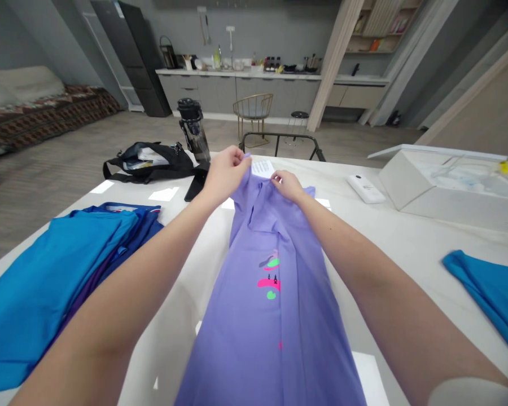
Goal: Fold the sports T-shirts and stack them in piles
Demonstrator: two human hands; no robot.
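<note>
A purple T-shirt (254,316) with a pink, green and black print lies lengthwise on the white table, its lower end running out of view at the bottom. One vertical fold overlaps part of the print. My left hand (227,172) pinches the cloth at the far left corner, lifting a small tip of it. My right hand (287,185) grips the far edge near the collar between thumb and fingers. Beyond the shirt, a white printed paper (262,167) is partly covered.
Folded blue clothes (68,254) are stacked at left; another blue garment (491,293) lies at right. Farther back are a black bag (152,160), a bottle (193,129), a phone (196,185), a white device (365,189) and a white box (457,180).
</note>
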